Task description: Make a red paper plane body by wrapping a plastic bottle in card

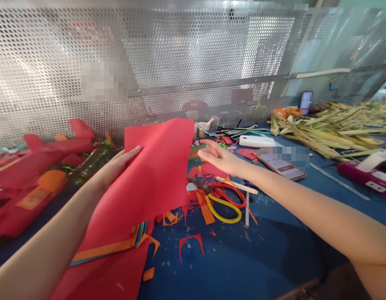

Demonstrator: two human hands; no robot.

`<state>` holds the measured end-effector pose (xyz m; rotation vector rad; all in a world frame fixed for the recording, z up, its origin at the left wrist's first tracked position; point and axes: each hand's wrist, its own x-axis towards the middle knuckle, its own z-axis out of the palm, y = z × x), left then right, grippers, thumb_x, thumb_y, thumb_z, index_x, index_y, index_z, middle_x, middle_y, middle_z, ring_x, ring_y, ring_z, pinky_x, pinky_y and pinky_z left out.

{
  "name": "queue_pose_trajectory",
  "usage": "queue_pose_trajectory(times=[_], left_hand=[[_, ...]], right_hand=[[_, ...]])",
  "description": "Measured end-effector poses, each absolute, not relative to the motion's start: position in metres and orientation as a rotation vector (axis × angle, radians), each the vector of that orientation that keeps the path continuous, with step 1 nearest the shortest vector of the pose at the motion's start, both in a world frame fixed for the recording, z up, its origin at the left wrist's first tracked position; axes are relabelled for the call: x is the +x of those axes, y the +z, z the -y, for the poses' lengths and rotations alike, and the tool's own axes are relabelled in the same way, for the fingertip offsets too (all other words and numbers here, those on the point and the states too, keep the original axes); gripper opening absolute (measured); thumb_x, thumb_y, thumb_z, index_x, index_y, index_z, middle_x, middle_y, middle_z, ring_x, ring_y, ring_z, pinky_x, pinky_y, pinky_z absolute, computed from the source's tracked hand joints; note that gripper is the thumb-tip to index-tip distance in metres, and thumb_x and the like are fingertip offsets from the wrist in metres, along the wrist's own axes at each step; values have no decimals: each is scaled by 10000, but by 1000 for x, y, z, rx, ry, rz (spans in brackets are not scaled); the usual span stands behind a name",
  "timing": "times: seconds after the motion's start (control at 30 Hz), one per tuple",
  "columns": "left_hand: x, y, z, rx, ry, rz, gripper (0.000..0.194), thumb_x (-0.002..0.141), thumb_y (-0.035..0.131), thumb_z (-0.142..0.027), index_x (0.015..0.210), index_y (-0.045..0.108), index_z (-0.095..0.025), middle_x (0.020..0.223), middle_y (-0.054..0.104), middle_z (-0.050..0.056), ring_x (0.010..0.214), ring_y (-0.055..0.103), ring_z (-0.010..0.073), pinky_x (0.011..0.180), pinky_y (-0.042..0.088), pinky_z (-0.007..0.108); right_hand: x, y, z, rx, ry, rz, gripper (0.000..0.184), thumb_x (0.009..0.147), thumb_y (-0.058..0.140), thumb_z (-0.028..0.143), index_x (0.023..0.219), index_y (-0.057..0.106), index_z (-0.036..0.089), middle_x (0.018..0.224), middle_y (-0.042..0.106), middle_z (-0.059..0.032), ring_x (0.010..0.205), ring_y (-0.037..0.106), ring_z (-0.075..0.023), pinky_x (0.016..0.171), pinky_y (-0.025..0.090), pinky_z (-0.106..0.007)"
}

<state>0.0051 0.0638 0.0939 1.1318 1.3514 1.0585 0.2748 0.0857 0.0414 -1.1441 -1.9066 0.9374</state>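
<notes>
A large red paper sheet (152,166) is raised and bent, with my left hand (119,164) gripping its left side; the fingers are partly hidden by the sheet. My right hand (216,156) is empty, with thumb and fingers apart, just right of the sheet and over a pile of scraps. Below that hand lie scissors (226,212) with a yellow handle loop and a red one. Orange and red paper scraps (205,208) surround them. Under the raised sheet is more red paper (108,273), with orange and blue-green strips (107,248) on it.
Plastic bottles (89,166) wrapped in red paper lie at left. To the right are a phone (280,164), a white box (257,141), a purple power strip (364,177) and dry stalks (330,129). A perforated metal screen (180,62) stands behind the blue table (243,266).
</notes>
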Motion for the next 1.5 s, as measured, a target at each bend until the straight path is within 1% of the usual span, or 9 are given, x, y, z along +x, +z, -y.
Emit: queue_pose_trajectory(times=[0.2, 0.43, 0.6, 0.73, 0.9, 0.97, 1.1, 1.27, 1.5], left_hand=[[11, 99, -79, 1326, 1047, -1349, 423, 783, 690, -378, 1133, 634, -148, 825, 761, 36, 656, 687, 173, 630, 578, 301], [3, 93, -110, 1707, 1063, -1469, 585, 701, 720, -364, 1228, 573, -159, 1025, 720, 85, 975, 658, 237, 908, 501, 406], [30, 63, -68, 2027, 1008, -1496, 346, 695, 691, -450, 942, 683, -208, 1051, 696, 65, 1075, 606, 264, 1031, 406, 435], [46, 24, -4, 2720, 617, -1417, 690, 608, 730, -608, 1122, 609, -163, 1144, 636, 153, 1058, 601, 351, 868, 527, 512], [38, 5, 37, 3141, 450, -1192, 212, 855, 542, -187, 1048, 618, -141, 933, 695, 106, 874, 664, 257, 739, 586, 373], [32, 5, 43, 3177, 418, -1145, 262, 847, 461, -65, 1034, 624, -148, 858, 706, 76, 788, 674, 219, 689, 589, 322], [24, 2, 52, 3251, 411, -1075, 376, 820, 412, 0, 1080, 632, -159, 920, 731, 74, 812, 687, 212, 701, 588, 315], [24, -5, 55, 3297, 517, -1062, 300, 891, 421, -83, 1039, 668, -168, 900, 742, 65, 824, 697, 208, 711, 582, 314], [15, 0, 51, 3228, 700, -904, 264, 949, 418, -167, 939, 681, -171, 893, 758, 41, 825, 712, 173, 788, 579, 279]], right_hand=[[262, 59, -63, -1081, 1396, 1438, 240, 886, 567, 156, 1124, 553, 170, 1141, 673, -91, 906, 675, -165, 778, 573, -305], [260, 26, -30, -1168, 1556, 1139, 199, 835, 570, 102, 1010, 554, 194, 1110, 676, -56, 846, 686, -131, 642, 581, -211], [254, 5, -7, -1109, 1727, 810, 146, 875, 530, 139, 1004, 567, 196, 1057, 696, -55, 770, 703, -136, 681, 606, -252], [250, 8, 5, -1088, 1855, 728, 133, 909, 483, 158, 941, 612, 171, 965, 716, -64, 735, 698, -131, 682, 606, -258], [267, 22, 17, -1087, 2013, 1151, 236, 906, 531, 361, 880, 667, 170, 898, 725, -60, 764, 694, -125, 752, 584, -251], [280, 36, 25, -1075, 2067, 1743, 281, 856, 600, 432, 827, 692, 168, 848, 729, -61, 760, 703, -143, 727, 574, -234], [297, 53, 51, -994, 1539, 2547, 204, 849, 615, 125, 947, 707, 278, 905, 740, 13, 765, 711, -113, 684, 552, -156], [299, 13, 63, -786, 46, 2559, 151, 877, 586, 246, 993, 671, 201, 983, 716, -84, 892, 676, -245, 740, 586, -351], [319, -20, 61, -917, -145, 2541, 298, 939, 394, 82, 1010, 671, 170, 984, 740, -57, 907, 689, -214, 747, 591, -347]])
